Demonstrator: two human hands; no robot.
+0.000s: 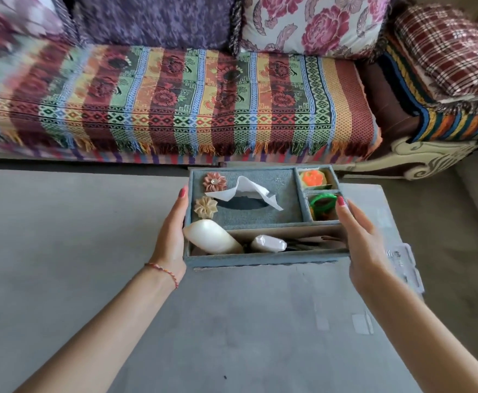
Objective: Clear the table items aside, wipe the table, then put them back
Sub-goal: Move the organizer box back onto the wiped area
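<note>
A blue fabric organizer box (pixel 260 260) sits at the far middle of the grey table (pixel 232 321). A white tissue (pixel 246 192) sticks out of its top slot beside two fabric flowers. Its front compartment holds a white bottle (pixel 212 236) lying on its side and a small white packet (pixel 269 243). Orange (pixel 312 178) and green (pixel 322 204) items fill the two small right compartments. My left hand (pixel 172 236) grips the box's left wall with the thumb on the rim. My right hand (pixel 365 245) holds the right wall, thumb on the rim too.
A sofa (pixel 175 95) with a striped patterned throw runs along the table's far side, with floral and purple cushions behind. Folded blankets (pixel 444 80) are stacked at the right. A clear plastic object (pixel 402 265) lies at the table's right edge.
</note>
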